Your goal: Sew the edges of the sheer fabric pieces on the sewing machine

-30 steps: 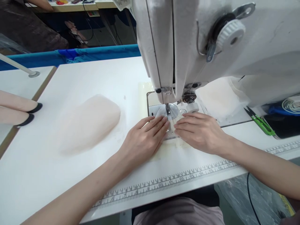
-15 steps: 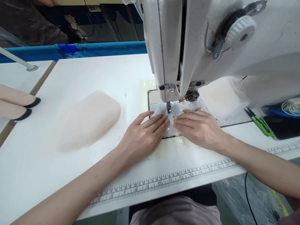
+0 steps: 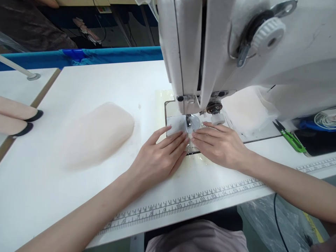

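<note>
My left hand (image 3: 164, 154) lies palm down at the front left of the metal needle plate, fingers stretched toward the presser foot (image 3: 188, 120) of the sewing machine (image 3: 187, 49). On the right of the plate rests my right hand (image 3: 223, 143), its fingers also flat and pointing inward. A narrow gap separates the two sets of fingertips, just in front of the foot. Thin, pale, see-through material seems to lie under the fingertips; its edges are hard to make out. Farther left, a sheer pale-pink fabric piece (image 3: 102, 134) is spread on the white table (image 3: 126, 80).
More pale sheer fabric (image 3: 246, 108) lies behind the machine head. Green-handled thread snips (image 3: 292, 138) sit at the right beside a dark flat object (image 3: 317, 140). A printed ruler (image 3: 181, 205) runs along the front edge. Two beige, black-ended shapes (image 3: 18, 115) reach in at left.
Whitish cloth by the left fingers and foot shows less than before, and my left index finger has drawn slightly back from it. Both hands stay almost in place; the view shifts slightly.
</note>
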The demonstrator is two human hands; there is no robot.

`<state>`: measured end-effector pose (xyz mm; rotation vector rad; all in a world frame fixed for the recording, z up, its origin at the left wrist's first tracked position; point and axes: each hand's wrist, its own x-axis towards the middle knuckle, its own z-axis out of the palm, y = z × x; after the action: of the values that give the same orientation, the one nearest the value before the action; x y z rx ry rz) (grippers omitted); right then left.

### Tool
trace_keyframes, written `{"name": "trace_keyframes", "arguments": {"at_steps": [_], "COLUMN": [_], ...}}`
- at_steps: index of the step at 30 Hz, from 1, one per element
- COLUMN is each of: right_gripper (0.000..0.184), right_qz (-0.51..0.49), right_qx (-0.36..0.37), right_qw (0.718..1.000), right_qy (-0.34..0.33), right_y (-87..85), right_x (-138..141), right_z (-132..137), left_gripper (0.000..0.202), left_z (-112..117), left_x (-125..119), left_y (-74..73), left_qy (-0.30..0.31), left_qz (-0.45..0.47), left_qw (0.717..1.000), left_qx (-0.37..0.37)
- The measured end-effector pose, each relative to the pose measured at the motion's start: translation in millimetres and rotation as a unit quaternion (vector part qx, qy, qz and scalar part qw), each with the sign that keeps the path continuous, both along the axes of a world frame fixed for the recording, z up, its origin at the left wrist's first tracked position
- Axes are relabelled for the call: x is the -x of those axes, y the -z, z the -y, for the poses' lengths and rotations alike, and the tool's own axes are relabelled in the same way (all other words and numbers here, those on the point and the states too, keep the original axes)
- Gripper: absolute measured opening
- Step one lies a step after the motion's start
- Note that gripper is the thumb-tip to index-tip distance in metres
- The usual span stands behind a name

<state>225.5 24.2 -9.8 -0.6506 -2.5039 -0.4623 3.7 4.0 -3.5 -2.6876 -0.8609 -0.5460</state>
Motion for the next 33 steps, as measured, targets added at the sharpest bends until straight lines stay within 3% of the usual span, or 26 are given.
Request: {"name": "trace_keyframes", "arguments": {"at_steps": [10,20,33], "right_gripper": [0.02,0.023,0.032], "right_qz": [-0.01,-0.004,0.04], "right_qx": [-0.017,0.002,0.038], "right_qw": [0.999,0.999,0.995], "right_qy": [0.029,0.041,0.082], "right_y": [4.5,0.2,-3.0], "right_x": [4.5,4.2,6.1], "right_z": [-8.0,-2.2,-9.2], "left_gripper": [0.029,0.032,0.034], "left_z": [-14.3,-1.3,-17.9], "left_x": [-0.2,0.8,1.0], "left_y": [3.2,4.0,4.7], "left_qy": [-0.028,-0.04,-0.061], "left_qz": [0.005,0.024,0.031], "left_qw": [1.0,0.999,0.996], "left_qx": [-0.001,0.022,0.048]}}
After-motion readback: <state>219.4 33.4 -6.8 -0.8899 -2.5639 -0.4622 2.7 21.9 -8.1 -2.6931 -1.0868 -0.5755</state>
